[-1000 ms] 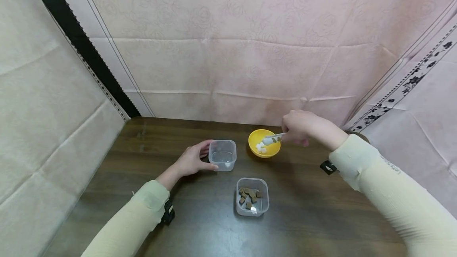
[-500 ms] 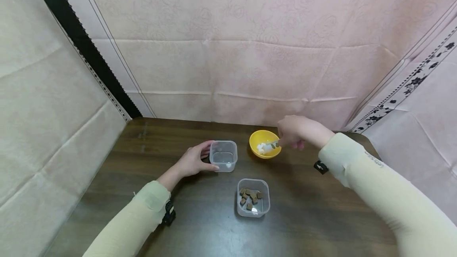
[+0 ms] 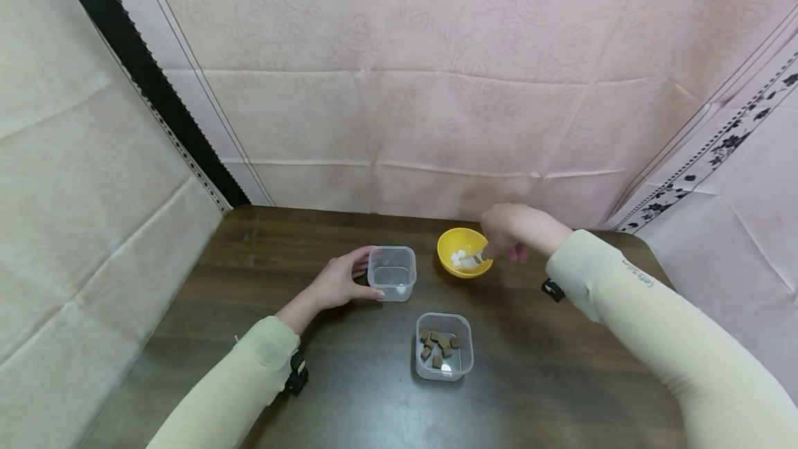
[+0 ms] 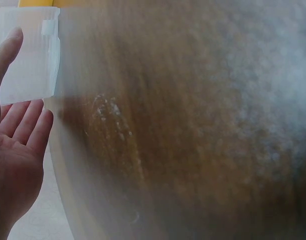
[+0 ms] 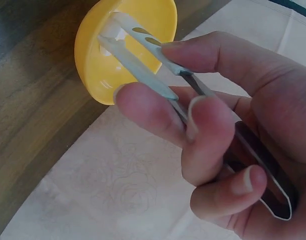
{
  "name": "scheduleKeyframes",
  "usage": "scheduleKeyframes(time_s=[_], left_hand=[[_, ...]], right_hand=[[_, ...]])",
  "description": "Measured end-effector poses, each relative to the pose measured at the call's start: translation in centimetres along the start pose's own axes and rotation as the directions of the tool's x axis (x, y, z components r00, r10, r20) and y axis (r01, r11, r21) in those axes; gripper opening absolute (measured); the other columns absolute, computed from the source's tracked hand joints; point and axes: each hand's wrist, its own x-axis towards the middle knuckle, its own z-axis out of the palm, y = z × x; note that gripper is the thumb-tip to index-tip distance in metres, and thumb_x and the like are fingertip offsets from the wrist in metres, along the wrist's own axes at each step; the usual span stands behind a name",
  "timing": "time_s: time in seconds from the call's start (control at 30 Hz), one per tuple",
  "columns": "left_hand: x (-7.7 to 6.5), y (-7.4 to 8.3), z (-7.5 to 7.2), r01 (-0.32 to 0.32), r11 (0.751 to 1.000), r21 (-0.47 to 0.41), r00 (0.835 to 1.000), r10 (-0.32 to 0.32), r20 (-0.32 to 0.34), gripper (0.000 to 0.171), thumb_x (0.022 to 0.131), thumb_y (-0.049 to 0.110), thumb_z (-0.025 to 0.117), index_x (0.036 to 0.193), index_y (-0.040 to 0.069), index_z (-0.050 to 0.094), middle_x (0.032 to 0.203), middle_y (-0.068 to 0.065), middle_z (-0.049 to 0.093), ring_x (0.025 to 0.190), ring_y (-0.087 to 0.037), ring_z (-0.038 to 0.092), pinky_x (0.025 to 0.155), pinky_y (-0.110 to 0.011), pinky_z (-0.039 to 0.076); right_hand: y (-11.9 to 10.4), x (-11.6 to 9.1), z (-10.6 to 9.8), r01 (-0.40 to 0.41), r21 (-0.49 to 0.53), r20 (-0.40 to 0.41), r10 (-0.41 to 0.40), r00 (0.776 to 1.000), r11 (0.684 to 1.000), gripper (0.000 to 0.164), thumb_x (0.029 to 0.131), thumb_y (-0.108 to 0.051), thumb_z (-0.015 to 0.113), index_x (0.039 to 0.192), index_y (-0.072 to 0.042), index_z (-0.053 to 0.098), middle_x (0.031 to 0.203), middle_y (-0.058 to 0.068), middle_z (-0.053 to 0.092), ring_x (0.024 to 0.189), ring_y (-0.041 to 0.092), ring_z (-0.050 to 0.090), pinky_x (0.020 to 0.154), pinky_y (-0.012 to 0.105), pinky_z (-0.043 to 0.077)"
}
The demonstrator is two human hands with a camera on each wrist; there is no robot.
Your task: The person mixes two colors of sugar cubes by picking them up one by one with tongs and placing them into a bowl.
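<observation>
My left hand point(image 3: 339, 283) holds a clear square plastic container point(image 3: 400, 292) by its left side, thumb at the near side and fingers at the far side. In the left wrist view the thumb lies against its wall. My right hand point(image 3: 511, 227) grips small metal tongs point(image 5: 144, 74) with pale-coated arms, fingers curled round them. Their tips reach inside a yellow bowl point(image 3: 460, 235) to white pieces point(image 3: 458, 256). A gap shows between the tong arms in the right wrist view; the tips overlap a white piece there, and I cannot tell whether they pinch it.
A second clear container point(image 3: 464, 366) holding several brown cubes point(image 3: 445, 346) stands nearer on the dark wooden table point(image 3: 349, 380), below the bowl. Pale patterned cloth point(image 3: 399, 116) hangs behind the table's far edge and at both sides.
My right hand has moved left and down, bringing the tongs lower and deeper into the yellow bowl. My left hand stays on the container.
</observation>
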Motion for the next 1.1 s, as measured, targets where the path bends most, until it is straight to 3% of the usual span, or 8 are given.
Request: scheduleKeyframes(time_s=[0.17, 0.4, 0.6, 0.8, 1.1], left_hand=[[0.0, 0.1, 0.0, 0.003, 1.0, -0.003, 1.0, -0.003, 0.001, 0.091, 0.083, 0.026, 0.096, 0.159, 0.012, 0.047, 0.152, -0.013, 0.059, 0.141, -0.032, 0.058, 0.117, -0.048, 0.048], [0.1, 0.1, 0.0, 0.006, 1.0, -0.005, 1.0, -0.006, 0.001, 0.091, 0.083, 0.026, 0.096, 0.159, 0.012, 0.047, 0.152, -0.013, 0.059, 0.141, -0.032, 0.057, 0.118, -0.048, 0.047], [0.1, 0.0, 0.0, -0.001, 1.0, -0.003, 1.0, 0.001, 0.0, 0.091, 0.083, 0.026, 0.096, 0.159, 0.011, 0.047, 0.152, -0.013, 0.059, 0.141, -0.032, 0.058, 0.118, -0.048, 0.047], [0.0, 0.0, 0.0, 0.0, 1.0, -0.003, 1.0, 0.0, -0.004, 0.09, 0.083, 0.027, 0.096, 0.158, 0.013, 0.049, 0.151, -0.012, 0.06, 0.141, -0.032, 0.058, 0.118, -0.048, 0.047], [0.0, 0.1, 0.0, -0.001, 1.0, 0.0, 1.0, 0.001, -0.004, 0.09, 0.082, 0.027, 0.096, 0.158, 0.013, 0.048, 0.152, -0.012, 0.059, 0.141, -0.032, 0.058, 0.117, -0.048, 0.048]], right_hand=[[-0.2, 0.2, -0.1, -0.024, -0.012, 0.01, 0.024, 1.0, 1.0, 0.034, 0.096, -0.036, 0.078, 0.086, -0.003, 0.073, 0.07, 0.009, 0.072, 0.054, 0.019, 0.071, 0.051, 0.026, 0.059], [0.1, -0.4, -0.8, -0.003, -0.004, -0.005, 0.003, 1.0, 1.0, 0.037, 0.097, -0.038, 0.076, 0.081, -0.004, 0.075, 0.067, 0.007, 0.073, 0.054, 0.017, 0.071, 0.05, 0.024, 0.058], [0.2, -1.7, -1.8, 0.069, 0.033, -0.063, -0.067, 0.996, 0.997, 0.035, 0.098, -0.035, 0.074, 0.074, -0.009, 0.073, 0.064, 0.007, 0.071, 0.05, 0.016, 0.069, 0.048, 0.024, 0.057], [-0.4, -3.2, -2.8, 0.163, 0.027, -0.144, -0.157, 0.977, 0.986, 0.033, 0.099, -0.03, 0.069, 0.071, -0.013, 0.071, 0.064, 0.004, 0.071, 0.049, 0.015, 0.068, 0.047, 0.024, 0.053], [-2.4, -4.5, -4.1, 0.196, -0.002, -0.18, -0.193, 0.964, 0.981, 0.029, 0.097, -0.029, 0.068, 0.072, -0.014, 0.069, 0.066, 0.003, 0.071, 0.05, 0.016, 0.068, 0.046, 0.024, 0.047]])
